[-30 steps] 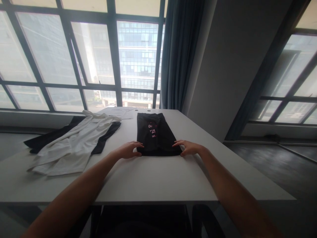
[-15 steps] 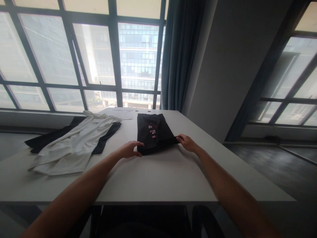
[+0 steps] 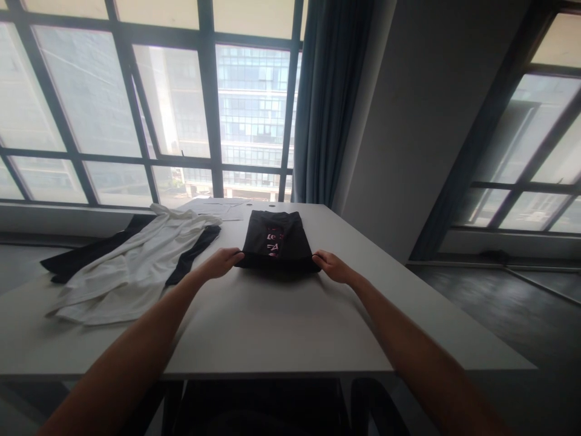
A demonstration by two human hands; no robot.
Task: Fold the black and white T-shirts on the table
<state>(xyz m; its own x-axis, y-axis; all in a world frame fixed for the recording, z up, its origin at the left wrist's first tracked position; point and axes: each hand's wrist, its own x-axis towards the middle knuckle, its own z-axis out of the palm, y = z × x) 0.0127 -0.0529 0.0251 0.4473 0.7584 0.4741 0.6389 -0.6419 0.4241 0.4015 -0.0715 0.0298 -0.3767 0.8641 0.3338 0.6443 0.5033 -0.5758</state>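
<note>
On the white table lies a black T-shirt (image 3: 293, 233), folded into a compact block, with a pink and white print near its middle. My left hand (image 3: 222, 263) pinches the near left corner of the cloth between thumb and fingers. At the near right corner, my right hand (image 3: 334, 266) grips the same edge. Between the two hands this near edge is stretched and lifted a little off the table, and it covers the lower part of the print.
A white garment (image 3: 131, 266) lies spread at the left of the table (image 3: 281, 327), on top of a black garment (image 3: 186, 260). Sheets of paper (image 3: 222, 209) lie at the far edge. Behind stand windows and a blue curtain (image 3: 322, 109); a chair (image 3: 263, 406) is below the near edge.
My left hand has closed on the near left corner. Both hands have raised the near edge and moved it slightly away from me, over the print's lower part.
</note>
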